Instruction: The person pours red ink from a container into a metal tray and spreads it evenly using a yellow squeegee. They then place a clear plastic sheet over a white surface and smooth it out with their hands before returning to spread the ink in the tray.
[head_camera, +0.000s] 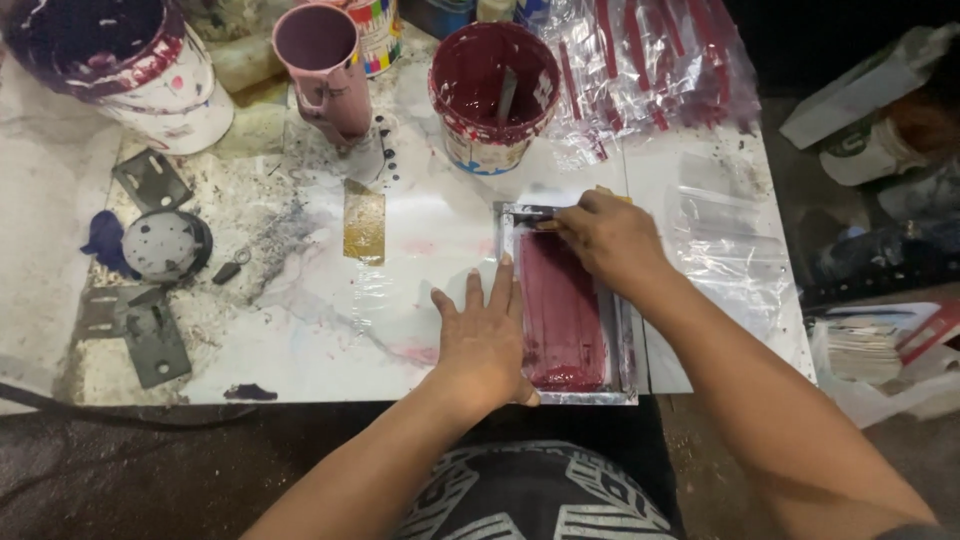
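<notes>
Pressure is best kept flat and even here: the left hand (483, 335) is spread open, palm down, on the table (330, 330) against the left rail of the metal-framed screen (566, 310), pinning it so that it cannot creep. The screen lies at the near edge of the table, its mesh covered in dark red ink. The right hand (605, 235) is curled over the far end of the frame, closed on what seems to be a squeegee with a yellowish handle (mostly hidden under the fingers). A steady, level pull with the frame held fast would serve the ink layer best, it is judged.

Farther back, a red-stained bucket (493, 95) is seen with red ink and a stirring blade inside. To its left stands a pink jug (322, 70), its contents not visible, and at the far left corner a white pail (130, 70) smeared dark purple inside. Clear bags of red pieces (650, 60) are heaped at the far right.
</notes>
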